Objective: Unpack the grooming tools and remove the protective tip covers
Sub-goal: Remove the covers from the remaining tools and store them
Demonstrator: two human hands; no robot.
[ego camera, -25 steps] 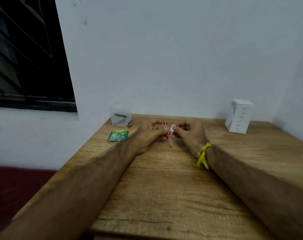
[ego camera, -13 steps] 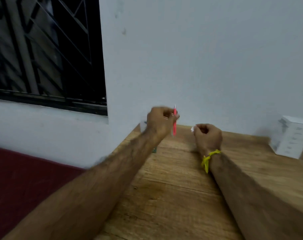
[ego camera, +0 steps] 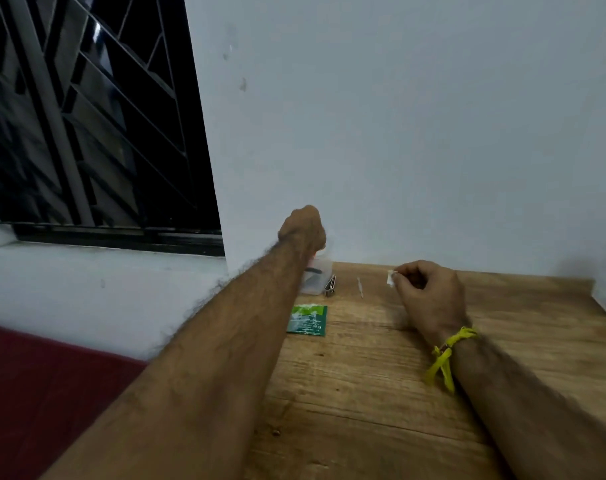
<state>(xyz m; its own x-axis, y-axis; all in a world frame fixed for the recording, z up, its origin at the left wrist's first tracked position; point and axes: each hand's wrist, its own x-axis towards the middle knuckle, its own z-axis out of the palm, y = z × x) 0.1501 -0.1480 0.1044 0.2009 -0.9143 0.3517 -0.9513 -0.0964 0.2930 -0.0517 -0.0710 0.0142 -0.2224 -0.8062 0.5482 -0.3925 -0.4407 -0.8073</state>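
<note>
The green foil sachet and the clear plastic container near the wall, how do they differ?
The green foil sachet lies flat on the wooden table; the clear plastic container stands up as a box. The sachet is opaque and printed; the container is see-through, with a dark item inside. The sachet lies in the open, nearer the camera; the container is by the wall, partly hidden by the left hand above it. Both sit along the table's left side.

left hand (ego camera: 303, 228) raised, right hand (ego camera: 429, 296) pinching

Dim, flat indoor light, dark window (ego camera: 87, 116), soft shadows on the wall (ego camera: 398, 133), slight motion blur, wide-angle bending at edges
</note>
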